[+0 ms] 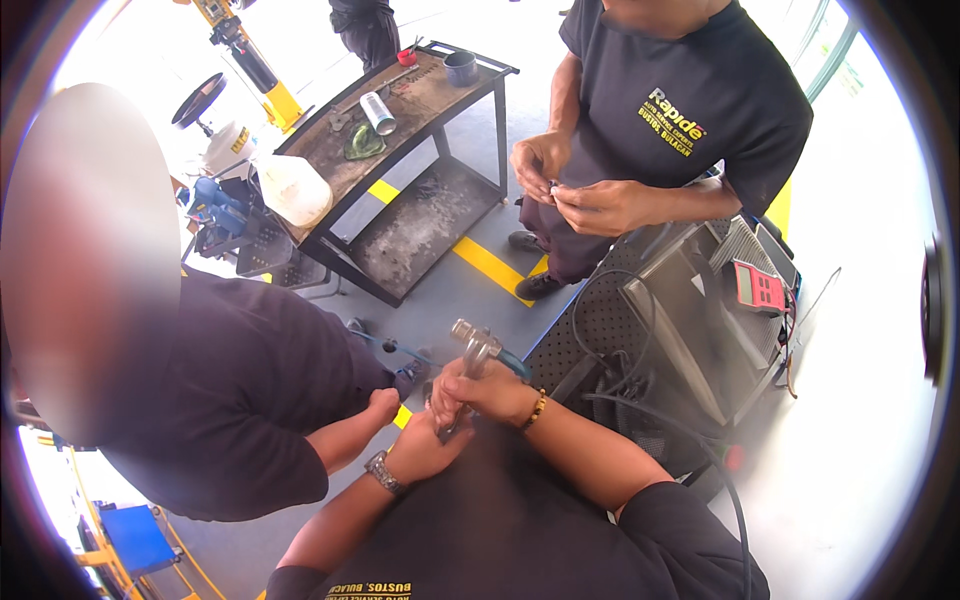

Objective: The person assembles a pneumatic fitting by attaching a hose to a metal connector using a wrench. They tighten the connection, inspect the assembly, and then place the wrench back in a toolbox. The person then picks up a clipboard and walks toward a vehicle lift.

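Observation:
Close in front of my body, both hands are together on a silver metal tool (478, 350) with a short cylindrical end pointing up and away; its exact kind is hard to make out. My right hand (492, 393), with a beaded bracelet at the wrist, is wrapped round its upper part. Below and to the left, my left hand (428, 455), with a metal watch, is closed round the lower part. A blue hose (516, 364) curves beside the tool, just past my right fingers.
A person (680, 110) opposite pinches something tiny. Another person (230, 390) stands close at my left. A metal cart (420, 112) bears a spray can (378, 113) and a green cloth (364, 141). At right, a red meter (760, 288) and cables lie by a perforated black surface (585, 318).

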`<state>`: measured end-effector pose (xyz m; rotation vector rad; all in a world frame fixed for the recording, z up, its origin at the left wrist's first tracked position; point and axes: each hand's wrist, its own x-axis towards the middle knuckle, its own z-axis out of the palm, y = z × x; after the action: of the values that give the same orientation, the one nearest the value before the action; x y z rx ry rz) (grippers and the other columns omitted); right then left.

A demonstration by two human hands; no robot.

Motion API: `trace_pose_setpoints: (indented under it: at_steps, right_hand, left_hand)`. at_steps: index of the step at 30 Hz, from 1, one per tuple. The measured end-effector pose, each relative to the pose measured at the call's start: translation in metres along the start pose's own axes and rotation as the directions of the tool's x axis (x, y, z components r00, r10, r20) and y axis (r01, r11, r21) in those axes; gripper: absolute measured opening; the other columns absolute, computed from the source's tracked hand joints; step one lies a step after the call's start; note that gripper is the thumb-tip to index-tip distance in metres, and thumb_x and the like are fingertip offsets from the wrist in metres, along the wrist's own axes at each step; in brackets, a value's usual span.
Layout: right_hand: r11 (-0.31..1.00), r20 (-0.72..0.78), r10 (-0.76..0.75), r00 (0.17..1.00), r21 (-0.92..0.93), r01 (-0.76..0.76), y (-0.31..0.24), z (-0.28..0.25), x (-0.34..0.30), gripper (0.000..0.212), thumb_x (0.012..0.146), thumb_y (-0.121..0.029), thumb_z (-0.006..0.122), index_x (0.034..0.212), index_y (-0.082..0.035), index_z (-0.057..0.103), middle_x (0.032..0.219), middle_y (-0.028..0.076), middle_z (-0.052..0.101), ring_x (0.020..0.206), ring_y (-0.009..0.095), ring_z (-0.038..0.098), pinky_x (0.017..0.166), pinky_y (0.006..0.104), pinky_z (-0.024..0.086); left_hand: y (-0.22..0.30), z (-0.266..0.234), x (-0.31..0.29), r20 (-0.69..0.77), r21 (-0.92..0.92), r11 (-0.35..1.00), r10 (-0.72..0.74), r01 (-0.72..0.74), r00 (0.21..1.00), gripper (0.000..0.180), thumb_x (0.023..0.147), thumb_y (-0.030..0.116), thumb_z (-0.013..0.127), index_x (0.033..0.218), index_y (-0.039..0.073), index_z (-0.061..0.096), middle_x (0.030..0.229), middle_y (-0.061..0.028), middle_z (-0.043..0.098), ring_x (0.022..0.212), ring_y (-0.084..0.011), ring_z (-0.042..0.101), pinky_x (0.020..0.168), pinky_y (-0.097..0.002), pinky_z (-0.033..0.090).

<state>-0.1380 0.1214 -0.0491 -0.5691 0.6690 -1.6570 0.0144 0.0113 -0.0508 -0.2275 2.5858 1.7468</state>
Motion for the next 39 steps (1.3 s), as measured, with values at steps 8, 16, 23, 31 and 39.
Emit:
trace_pose_setpoints:
  at_steps: [8, 16, 23, 31, 39]
  right_hand:
    - [0.999, -0.129, -0.033, 0.991, 0.022, 0.036, -0.002, 0.014, -0.003, 0.038, 0.099, -0.028, 0.06, 0.069, -0.008, 0.048, 0.064, 0.002, 0.053, 0.066, 0.015, 0.058, 0.064, 0.0302, 0.049]
    - [0.999, -0.179, 0.039, 0.983, 0.01, -0.038, -0.001, 0.027, -0.006, 0.029, 0.098, -0.012, 0.055, 0.07, -0.003, 0.054, 0.066, 0.008, 0.056, 0.071, 0.021, 0.06, 0.071, 0.0355, 0.051]
    - [0.997, -0.231, 0.073, 0.97, -0.015, -0.078, 0.009, 0.033, -0.006, 0.03, 0.097, -0.011, 0.054, 0.069, -0.003, 0.051, 0.064, 0.008, 0.053, 0.066, 0.019, 0.056, 0.068, 0.0359, 0.05]
    - [0.997, -0.28, 0.045, 0.959, 0.08, -0.023, 0.003, 0.045, -0.008, 0.03, 0.091, -0.01, 0.054, 0.062, -0.002, 0.048, 0.059, 0.008, 0.049, 0.06, 0.018, 0.05, 0.062, 0.0331, 0.045]
    - [0.998, -0.211, -0.013, 0.977, 0.063, 0.026, 0.009, 0.043, -0.01, 0.025, 0.093, -0.009, 0.054, 0.068, -0.008, 0.047, 0.061, 0.0, 0.046, 0.056, 0.008, 0.042, 0.054, 0.0261, 0.037]
  left_hand:
    - [0.026, -0.005, -0.006, 0.038, -0.101, 0.99, -0.098, 0.101, 0.994, 0.043, 0.081, 0.022, 0.077, 0.113, -0.001, 0.059, 0.111, -0.0151, 0.064, 0.108, -0.024, 0.062, 0.092, -0.0358, 0.048]
    - [-0.001, -0.008, -0.001, 0.129, 0.041, 0.998, 0.048, -0.054, 0.991, 0.035, 0.08, 0.022, 0.078, 0.1, 0.003, 0.057, 0.093, -0.0099, 0.059, 0.09, -0.0234, 0.059, 0.085, -0.0343, 0.048]
    - [-0.021, -0.003, -0.006, 0.076, 0.108, 0.988, 0.1, -0.108, 0.992, 0.024, 0.08, 0.017, 0.076, 0.09, 0.006, 0.057, 0.083, -0.0082, 0.06, 0.076, -0.0254, 0.061, 0.07, -0.035, 0.05]
    - [0.016, -0.008, 0.005, 0.074, 0.124, 0.989, 0.072, -0.081, 0.995, 0.014, 0.077, 0.012, 0.072, 0.082, 0.008, 0.06, 0.079, -0.0097, 0.064, 0.075, -0.0293, 0.064, 0.068, -0.0366, 0.052]
    - [0.027, -0.003, 0.005, -0.049, 0.174, 0.981, 0.096, -0.086, 0.994, 0.01, 0.075, 0.012, 0.07, 0.078, 0.008, 0.062, 0.078, -0.0098, 0.067, 0.074, -0.0301, 0.067, 0.065, -0.0381, 0.053]
